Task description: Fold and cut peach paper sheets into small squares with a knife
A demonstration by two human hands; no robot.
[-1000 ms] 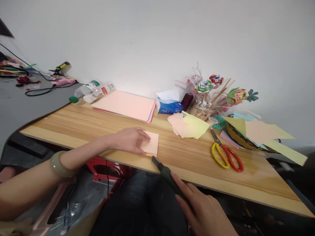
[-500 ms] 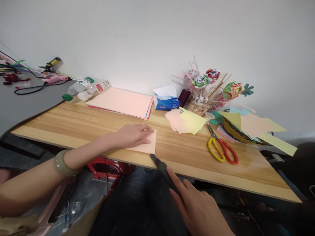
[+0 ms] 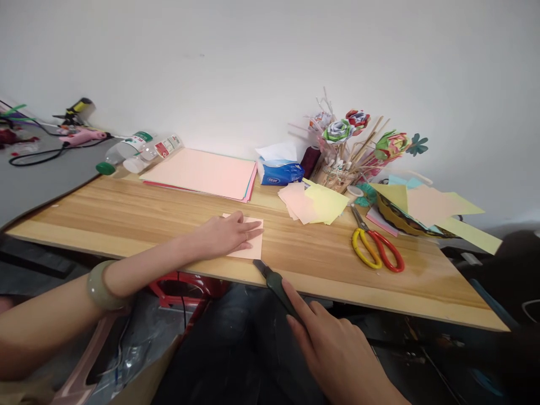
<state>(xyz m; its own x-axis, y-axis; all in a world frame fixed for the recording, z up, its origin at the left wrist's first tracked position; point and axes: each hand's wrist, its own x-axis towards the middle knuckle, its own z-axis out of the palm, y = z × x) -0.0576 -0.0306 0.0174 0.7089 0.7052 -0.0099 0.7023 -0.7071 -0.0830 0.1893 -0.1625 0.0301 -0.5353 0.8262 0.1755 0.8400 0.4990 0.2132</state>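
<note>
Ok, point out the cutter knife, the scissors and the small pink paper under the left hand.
Cutter knife [image 3: 277,287], head view: dark green handle.
Scissors [image 3: 367,229], head view: where blades meet handles.
Small pink paper [image 3: 256,251], head view: bare lower right part.

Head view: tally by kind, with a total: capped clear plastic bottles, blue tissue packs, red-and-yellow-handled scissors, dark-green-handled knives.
Bottles: 2
Tissue packs: 1
Scissors: 1 pair
Knives: 1
Total: 5
</note>
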